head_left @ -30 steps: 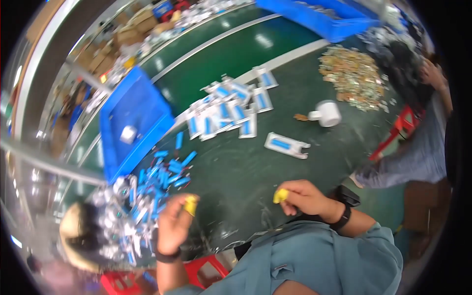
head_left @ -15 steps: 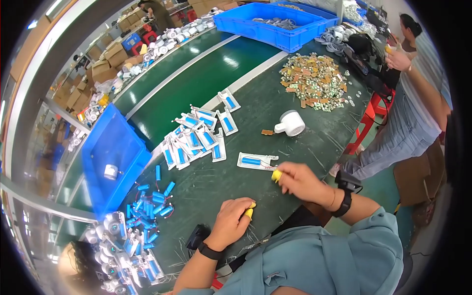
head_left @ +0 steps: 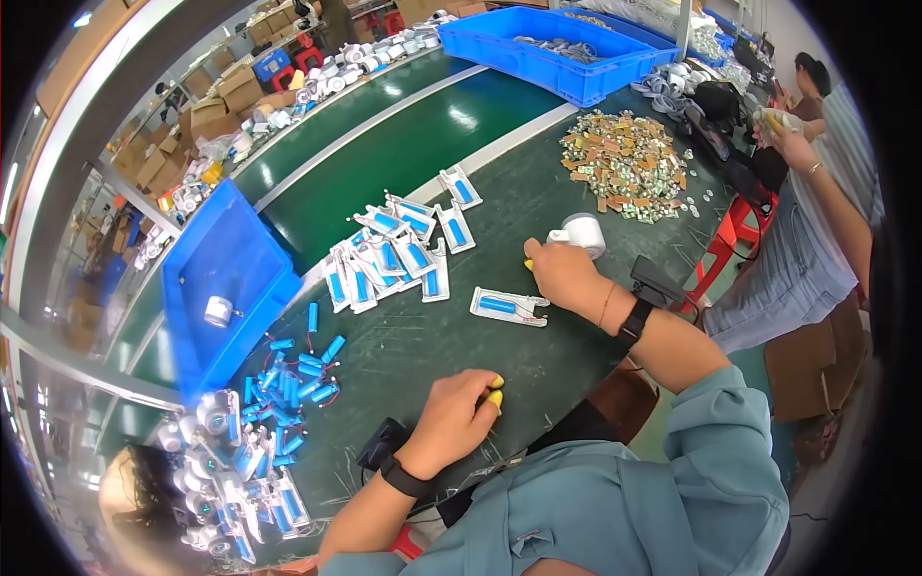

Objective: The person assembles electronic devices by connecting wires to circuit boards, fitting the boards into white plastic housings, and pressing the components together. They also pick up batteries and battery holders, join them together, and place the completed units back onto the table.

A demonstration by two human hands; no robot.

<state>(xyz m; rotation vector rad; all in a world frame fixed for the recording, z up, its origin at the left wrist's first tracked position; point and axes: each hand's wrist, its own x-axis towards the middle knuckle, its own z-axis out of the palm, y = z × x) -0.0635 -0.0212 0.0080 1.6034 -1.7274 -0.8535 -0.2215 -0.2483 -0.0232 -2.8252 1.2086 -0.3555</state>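
Note:
My left hand (head_left: 453, 420), yellow covers on thumb and forefinger, rests low over the green table; its two tips are slightly apart with nothing seen between them. Farther out, my right hand (head_left: 573, 276) bends down beside a white round housing with a short neck (head_left: 583, 235). Its fingers are drawn together and one yellow cover shows; whatever they pinch is hidden under the hand. Just below lies a white plastic shell (head_left: 510, 306) with a blue battery cell and thin wires in it. Similar shells with cells (head_left: 394, 254) form a pile to the left.
Loose blue cells (head_left: 286, 386) and white assemblies (head_left: 213, 480) lie at the left, by a tilted blue bin (head_left: 230, 288). Small circuit boards (head_left: 629, 163) are heaped at the far right; a blue crate (head_left: 538, 72) stands behind. A co-worker's arm (head_left: 834, 197) is at right.
My right hand has moved forward from beside the single shell to the white housing, covering the place where a small orange-brown board lay. The left hand has stayed nearly in place.

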